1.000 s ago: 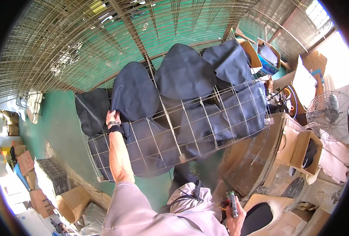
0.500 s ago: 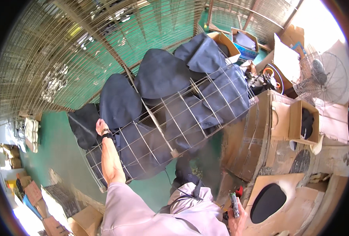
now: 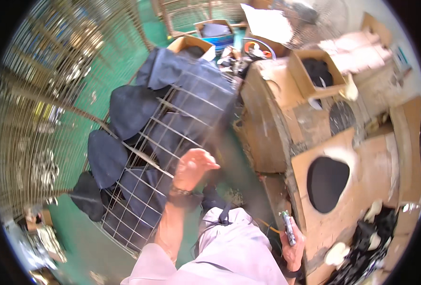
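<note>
My left hand [image 3: 194, 167] hangs over the near edge of a wire rack [image 3: 154, 164], its fingers apart and nothing in them. Dark blue-grey rounded sheets, among them one sheet [image 3: 107, 158], lie spread across the rack. In my right hand [image 3: 293, 247] is a slim silvery hand tool with a greenish tip [image 3: 287, 223]; its exact kind is unclear. This hand is beside the edge of a cardboard-covered bench [image 3: 296, 190]. On the bench, a thick black rounded pad [image 3: 327, 184] lies flat on a cardboard sheet.
An open cardboard box [image 3: 317, 78] with black pieces stands on the bench. At the bench's near end is a pile of black scraps [image 3: 369, 242]. More boxes, such as a blue one [image 3: 215, 37], stand beyond the rack. Tall wire racks line the left.
My view has turned to the right, toward the bench. My left hand has let go of the dark sheet at the rack's left end and moved right. My right hand still holds the tool.
</note>
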`<state>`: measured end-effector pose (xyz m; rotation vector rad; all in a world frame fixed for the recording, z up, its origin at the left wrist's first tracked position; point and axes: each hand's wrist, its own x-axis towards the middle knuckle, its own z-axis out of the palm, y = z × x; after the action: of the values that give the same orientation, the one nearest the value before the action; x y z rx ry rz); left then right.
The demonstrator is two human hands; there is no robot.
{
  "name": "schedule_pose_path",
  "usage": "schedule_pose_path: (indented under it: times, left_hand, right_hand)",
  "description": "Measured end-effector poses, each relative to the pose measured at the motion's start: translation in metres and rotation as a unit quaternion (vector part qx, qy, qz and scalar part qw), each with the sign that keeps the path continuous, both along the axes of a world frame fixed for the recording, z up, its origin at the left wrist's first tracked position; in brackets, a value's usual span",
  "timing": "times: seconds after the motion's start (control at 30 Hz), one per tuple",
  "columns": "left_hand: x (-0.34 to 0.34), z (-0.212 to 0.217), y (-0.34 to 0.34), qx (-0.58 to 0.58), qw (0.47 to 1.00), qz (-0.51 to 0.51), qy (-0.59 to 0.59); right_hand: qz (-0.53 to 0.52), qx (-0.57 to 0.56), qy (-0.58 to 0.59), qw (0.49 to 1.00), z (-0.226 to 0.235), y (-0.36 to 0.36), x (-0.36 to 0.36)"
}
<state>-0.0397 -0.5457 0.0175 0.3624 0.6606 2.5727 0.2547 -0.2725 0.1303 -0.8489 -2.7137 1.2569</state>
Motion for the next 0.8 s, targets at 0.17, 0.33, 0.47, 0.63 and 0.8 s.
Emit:
schedule_pose_path:
  times: [0.17, 0.33, 0.47, 0.63, 0.8]
  left_hand:
    - [0.033, 0.036, 0.112, 0.097, 0.971, -0.208, 0.062]
    - [0.078, 0.034, 0.206, -0.016, 0.959, -0.274, 0.069]
    - [0.081, -0.072, 0.240, -0.345, 0.904, -0.250, 0.031]
    - [0.040, -0.295, 0.189, -0.638, 0.717, -0.280, 0.003]
    - [0.029, -0.346, 0.113, -0.748, 0.573, -0.331, 0.039]
  right_hand:
    - [-0.123, 0.002, -0.005, 0.992, 0.016, 0.012, 0.073]
    - [-0.256, -0.009, 0.061, 0.965, 0.019, 0.028, 0.145]
    - [-0.298, 0.022, 0.089, 0.950, 0.007, 0.060, 0.174]
    - [-0.403, 0.070, 0.107, 0.906, -0.012, 0.043, 0.170]
    - [-0.455, 0.110, 0.143, 0.872, -0.014, 0.059, 0.172]
